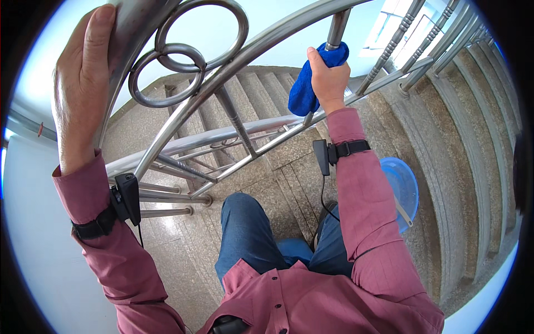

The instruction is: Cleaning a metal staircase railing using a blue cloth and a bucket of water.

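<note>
My right hand (329,80) is closed round a blue cloth (303,92), which wraps a metal baluster (338,28) of the stair railing. The baluster's lower end shows just below the cloth. At the upper left, my left hand (83,83) holds the thick metal handrail (133,28), its thumb pointing up along the near side. The other fingers of that hand are mostly hidden. Between my hands, two linked metal rings (200,61) sit inside the railing frame, beside a curved lower rail (261,39).
A blue basin (409,183) with a pale stick-like handle (403,212) stands by my right forearm, on the stairs. Speckled stone steps (445,139) curve up to the right; more steps (245,92) lie beyond the railing. A white wall (33,211) runs along the left.
</note>
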Motion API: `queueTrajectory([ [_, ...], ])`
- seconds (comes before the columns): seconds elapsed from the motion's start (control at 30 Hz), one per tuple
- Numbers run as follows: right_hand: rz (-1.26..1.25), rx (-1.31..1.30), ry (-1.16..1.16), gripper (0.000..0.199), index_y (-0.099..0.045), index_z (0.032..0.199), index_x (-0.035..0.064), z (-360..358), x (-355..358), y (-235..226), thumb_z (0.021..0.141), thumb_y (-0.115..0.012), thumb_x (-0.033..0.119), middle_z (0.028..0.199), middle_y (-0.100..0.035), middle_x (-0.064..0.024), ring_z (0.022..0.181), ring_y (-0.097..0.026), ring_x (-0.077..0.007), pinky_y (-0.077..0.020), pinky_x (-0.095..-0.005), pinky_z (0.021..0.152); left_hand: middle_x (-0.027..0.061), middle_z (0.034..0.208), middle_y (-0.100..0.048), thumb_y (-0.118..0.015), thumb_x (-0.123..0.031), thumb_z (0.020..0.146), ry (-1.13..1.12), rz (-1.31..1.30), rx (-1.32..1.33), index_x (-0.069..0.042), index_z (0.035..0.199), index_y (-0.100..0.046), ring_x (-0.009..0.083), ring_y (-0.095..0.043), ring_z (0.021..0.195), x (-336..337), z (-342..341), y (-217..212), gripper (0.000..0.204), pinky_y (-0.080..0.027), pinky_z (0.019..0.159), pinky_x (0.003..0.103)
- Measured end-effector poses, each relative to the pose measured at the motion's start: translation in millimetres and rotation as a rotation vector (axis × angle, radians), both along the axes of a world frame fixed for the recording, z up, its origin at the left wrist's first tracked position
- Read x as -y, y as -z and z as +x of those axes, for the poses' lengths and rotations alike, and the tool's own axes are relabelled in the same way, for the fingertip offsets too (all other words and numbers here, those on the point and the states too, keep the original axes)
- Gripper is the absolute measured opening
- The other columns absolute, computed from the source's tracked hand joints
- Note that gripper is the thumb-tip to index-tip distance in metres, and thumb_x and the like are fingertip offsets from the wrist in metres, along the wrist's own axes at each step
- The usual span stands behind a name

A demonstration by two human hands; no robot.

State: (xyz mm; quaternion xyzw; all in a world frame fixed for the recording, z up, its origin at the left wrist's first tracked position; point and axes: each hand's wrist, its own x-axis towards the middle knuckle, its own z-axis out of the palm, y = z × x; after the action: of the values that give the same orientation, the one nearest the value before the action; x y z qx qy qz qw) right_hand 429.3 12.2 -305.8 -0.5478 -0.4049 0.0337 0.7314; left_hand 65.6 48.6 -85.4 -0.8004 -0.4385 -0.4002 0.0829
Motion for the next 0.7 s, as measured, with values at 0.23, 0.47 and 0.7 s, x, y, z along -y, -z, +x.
queueTrajectory([
  [0.23,-0.011,0.008,0.027,0.03,-0.066,0.077,0.0087,-0.7,-0.7,-0.2,0.095,-0.084,0.025,0.072,-0.066,0.0025,0.067,-0.061,-0.0096,-0.0496,-0.0323,0.066,0.0144,0.107,-0.076,-0.042,-0.066,0.114,0.036,-0.035,0.022,-0.004,0.145,-0.067,0.0189,-0.073,0.097,6.7,5.4,-1.1,0.074,-0.057,0.088,0.034],
  [0.47,-0.22,0.173,0.247,0.038,-0.066,0.081,0.0057,3.3,5.8,-25.9,0.092,-0.084,0.036,0.076,-0.072,-0.0078,0.072,-0.07,-0.0251,-0.0547,-0.0417,0.073,0.0105,0.092,-0.07,-0.036,-0.071,0.112,0.007,0.052,0.012,-0.008,0.143,-0.069,0.017,-0.067,0.086,8.6,9.8,-4.1,0.078,-0.051,0.079,0.033],
  [0.7,-0.233,0.051,0.313,0.057,-0.062,0.118,-0.0001,-19.3,4.9,-62.1,0.09,-0.085,0.045,0.096,-0.075,-0.016,0.091,-0.074,-0.0358,-0.0571,-0.047,0.087,0.0162,0.107,-0.075,-0.035,-0.062,0.116,-0.001,0.037,-0.002,-0.006,0.145,-0.067,0.0208,-0.07,0.097,12.2,5.3,-5.8,0.07,-0.054,0.09,0.037],
])
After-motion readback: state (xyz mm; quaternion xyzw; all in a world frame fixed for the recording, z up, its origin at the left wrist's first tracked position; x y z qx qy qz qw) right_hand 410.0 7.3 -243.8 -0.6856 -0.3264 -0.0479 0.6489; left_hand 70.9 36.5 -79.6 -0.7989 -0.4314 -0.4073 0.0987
